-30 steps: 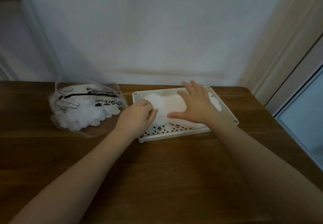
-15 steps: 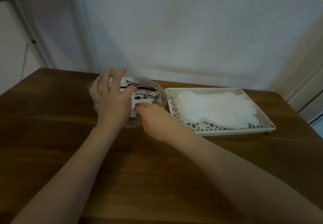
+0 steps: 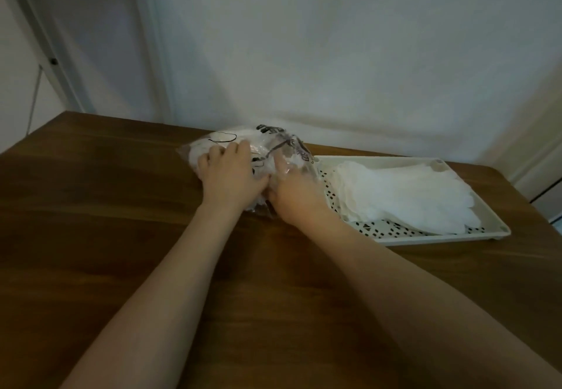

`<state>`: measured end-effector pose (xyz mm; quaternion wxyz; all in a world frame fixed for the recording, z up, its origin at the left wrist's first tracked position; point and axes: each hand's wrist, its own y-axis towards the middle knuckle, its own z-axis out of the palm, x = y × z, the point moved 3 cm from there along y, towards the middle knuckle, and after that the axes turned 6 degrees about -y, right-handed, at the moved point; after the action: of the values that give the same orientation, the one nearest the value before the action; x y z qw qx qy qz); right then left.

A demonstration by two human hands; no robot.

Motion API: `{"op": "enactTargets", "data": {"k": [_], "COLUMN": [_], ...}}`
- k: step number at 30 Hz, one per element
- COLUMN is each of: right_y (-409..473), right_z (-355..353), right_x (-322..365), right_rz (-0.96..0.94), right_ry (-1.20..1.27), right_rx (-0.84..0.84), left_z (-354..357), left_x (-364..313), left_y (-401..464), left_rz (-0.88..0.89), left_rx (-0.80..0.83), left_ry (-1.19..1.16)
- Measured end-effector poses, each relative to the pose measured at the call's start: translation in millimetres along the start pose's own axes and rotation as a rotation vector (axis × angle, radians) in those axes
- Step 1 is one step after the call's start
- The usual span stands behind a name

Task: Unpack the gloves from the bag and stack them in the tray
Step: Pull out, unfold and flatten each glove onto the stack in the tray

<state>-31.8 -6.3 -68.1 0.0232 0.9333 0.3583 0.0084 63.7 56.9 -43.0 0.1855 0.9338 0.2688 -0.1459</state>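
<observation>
Left hand (image 3: 228, 173) gripping bag (image 3: 275, 142), right hand (image 3: 293, 189) reaching inside, fingers hidden, tray (image 3: 431, 238) beside it holding gloves (image 3: 404, 194)

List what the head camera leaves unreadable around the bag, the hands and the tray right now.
1. Right hand fingertips: inside the bag, blurred by crinkled plastic; what they hold is unclear.
2. Glove count in the bag: one white mass.
3. Bag print: creased and too small to read.
4. Gloves in the tray: layers merge, count unknown.
5. Left hand palm: faces down onto the bag, hidden.
</observation>
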Motion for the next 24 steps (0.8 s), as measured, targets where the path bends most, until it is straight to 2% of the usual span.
{"op": "enactTargets", "data": {"k": [3,5,8,10,13,15,17,19,21,24], "right_y": [2,0,-5,-11,-16,-16,-16,-18,-21,-26], "right_z": [-2,-7,-25,-40,-57,-58,-55,-55,-57,-60], "right_x": [3,2,-5,-9,-17,-25,-35,-41,-48,-56], "right_rz": [-0.096,-0.139,-0.161,-0.182,-0.184,-0.127,-0.043,-0.006,-0.020,-0.071], "right_ry": [-0.009,0.024,0.176,0.382,0.710,0.817,0.955,1.217,1.419,1.596], "right_rx": [-0.103,-0.148,-0.237,-0.268,-0.331,-0.313,-0.250,-0.198,-0.188,-0.190], "left_z": [0,-6,-20,-24,-15,-10,-8,-3,2,8], "left_x": [-5,-6,-2,-2,-9,-12,-13,-13,-14,-12], "left_y": [3,4,3,1,1,0,0,2,2,1], "left_rz": [0.034,0.053,-0.005,0.041,0.201,0.229,0.220,0.176,0.111,0.059], "left_rx": [-0.111,-0.200,-0.308,-0.350,-0.302,-0.256,-0.245,-0.177,-0.095,-0.013], "left_ry": [-0.066,-0.230,-0.567,-0.623,-0.587,-0.649,-0.608,-0.548,-0.493,-0.363]}}
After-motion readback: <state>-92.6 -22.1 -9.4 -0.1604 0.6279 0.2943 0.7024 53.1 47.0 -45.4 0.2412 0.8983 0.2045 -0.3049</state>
